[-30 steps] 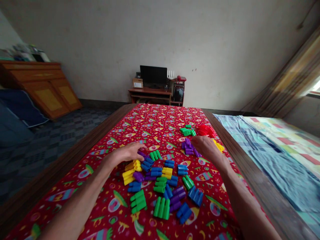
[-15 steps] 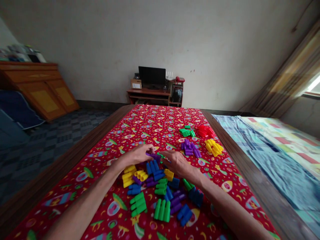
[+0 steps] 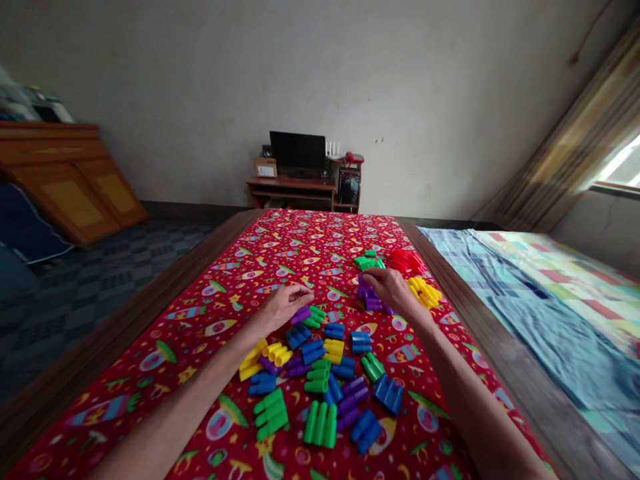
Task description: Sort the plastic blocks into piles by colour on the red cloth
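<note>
A pale, slightly marked wall (image 3: 425, 100) fills the far side of the room, with a dark band (image 3: 185, 211) along its foot. Against it stands a reddish-brown desk (image 3: 293, 182) with a black monitor (image 3: 299, 152) and a small cardboard box (image 3: 265, 167). On my left, an orange-brown wooden cabinet (image 3: 75, 200) stands on a grey-blue checked floor (image 3: 135, 257). On my right, blue cloth (image 3: 540, 340) and patchwork cloth (image 3: 575, 267) cover a low, broad surface. Daylight enters through a window (image 3: 625, 163) beside a tan curtain (image 3: 560, 163).

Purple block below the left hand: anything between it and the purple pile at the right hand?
A green block lies directly right of the purple block; beyond it, patterned tablecloth shows up to the purple pile, which the right hand partly hides.
</note>
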